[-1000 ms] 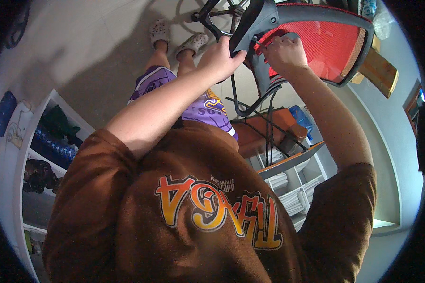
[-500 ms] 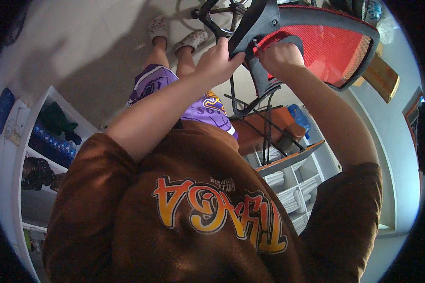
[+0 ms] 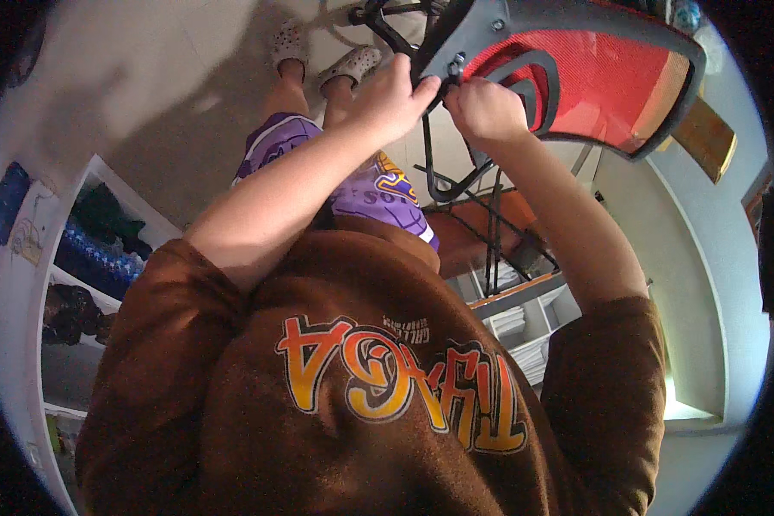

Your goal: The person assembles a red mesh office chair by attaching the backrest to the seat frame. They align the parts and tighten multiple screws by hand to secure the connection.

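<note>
An office chair's backrest with red mesh (image 3: 611, 77) and a black plastic frame is tilted over at the upper right. My left hand (image 3: 396, 99) is closed around the edge of its black seat-side bracket (image 3: 482, 30), thumb lying on top. Close beside it, my right hand (image 3: 492, 113) is closed in a pinch against the same bracket, just below a small dark bolt (image 3: 457, 64). What its fingertips hold is hidden. A black curved lumbar support (image 3: 537, 77) stands out from the mesh right of my right hand.
Black chair legs (image 3: 391, 34) rest on the pale floor beyond my left hand. Below the chair are a folding-legged table (image 3: 525, 292) and white shelves (image 3: 537, 322) with stacked papers. Another white shelf unit (image 3: 60, 284) stands at the left. A brown board (image 3: 705, 142) leans at the right wall.
My right hand has moved left and slightly down, from beside the lumbar support to just under the bolt. The backrest has shifted slightly right in view. My left hand keeps its grip.
</note>
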Demonstrator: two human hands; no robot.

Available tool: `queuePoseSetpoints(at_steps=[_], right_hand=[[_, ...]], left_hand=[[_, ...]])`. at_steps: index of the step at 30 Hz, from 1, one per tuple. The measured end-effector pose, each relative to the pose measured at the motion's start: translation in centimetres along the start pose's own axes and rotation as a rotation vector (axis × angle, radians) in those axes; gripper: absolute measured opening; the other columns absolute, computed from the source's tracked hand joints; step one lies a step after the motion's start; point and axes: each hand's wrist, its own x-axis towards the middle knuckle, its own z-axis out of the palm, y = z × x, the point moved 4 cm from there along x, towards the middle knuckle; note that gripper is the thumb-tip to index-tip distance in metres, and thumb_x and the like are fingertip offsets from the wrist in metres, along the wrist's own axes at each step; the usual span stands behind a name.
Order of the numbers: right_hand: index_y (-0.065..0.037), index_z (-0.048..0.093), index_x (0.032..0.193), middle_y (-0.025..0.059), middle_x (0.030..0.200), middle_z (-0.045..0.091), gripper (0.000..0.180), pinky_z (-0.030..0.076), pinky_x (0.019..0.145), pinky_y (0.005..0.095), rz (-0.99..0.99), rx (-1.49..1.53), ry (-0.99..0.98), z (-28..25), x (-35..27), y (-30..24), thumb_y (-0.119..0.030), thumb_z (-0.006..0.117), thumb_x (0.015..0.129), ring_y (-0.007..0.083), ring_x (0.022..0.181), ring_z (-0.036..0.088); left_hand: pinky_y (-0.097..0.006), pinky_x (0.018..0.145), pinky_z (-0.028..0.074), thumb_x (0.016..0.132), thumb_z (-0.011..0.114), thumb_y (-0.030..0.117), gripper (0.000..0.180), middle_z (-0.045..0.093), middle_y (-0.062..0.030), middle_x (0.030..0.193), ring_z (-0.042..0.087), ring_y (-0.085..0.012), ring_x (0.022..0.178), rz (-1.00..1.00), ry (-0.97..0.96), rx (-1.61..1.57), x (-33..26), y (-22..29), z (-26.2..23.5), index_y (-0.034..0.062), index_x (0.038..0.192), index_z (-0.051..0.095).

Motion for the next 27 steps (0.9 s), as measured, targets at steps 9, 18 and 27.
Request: queuePoseSetpoints(at_steps=[9,18,27], right_hand=[[-0.004,0.065,0.083,0.0154,0.096,0.063,0.051,0.055,0.065,0.0425,0.399,0.229,0.089,-1.3,0.4,-0.2,-0.052,0.047,0.091,0.0320,0.081,0.067],[-0.007,0.062,0.085,0.0120,0.079,0.057,0.017,0.050,0.067,0.0431,0.385,0.646,0.699,0.3,-3.2,-0.3,-0.023,0.061,0.085,0.0312,0.076,0.061],[0.008,0.056,0.099,0.0295,0.110,0.051,0.038,0.040,0.093,0.0451,1.337,1.029,0.634,25.4,-12.9,4.9,-0.030,0.050,0.094,0.0402,0.104,0.050]], left_hand=[[-0.048,0.082,0.047,0.089,0.054,0.042,0.049,0.065,-0.0247,0.095,0.061,-0.0435,0.094,0.022,-0.029,0.007,0.4,-1.1,-1.1,0.0012,0.114,0.045],[-0.044,0.087,0.045,0.087,0.059,0.034,0.053,0.062,-0.0267,0.107,0.060,-0.0397,0.103,-0.082,-0.101,0.013,1.4,-2.3,-2.8,-0.0024,0.123,0.044],[-0.040,0.087,0.045,0.091,0.054,0.035,0.048,0.062,-0.0244,0.107,0.060,-0.0359,0.101,-0.116,0.043,0.100,3.9,-1.0,-4.3,-0.0052,0.117,0.050]])
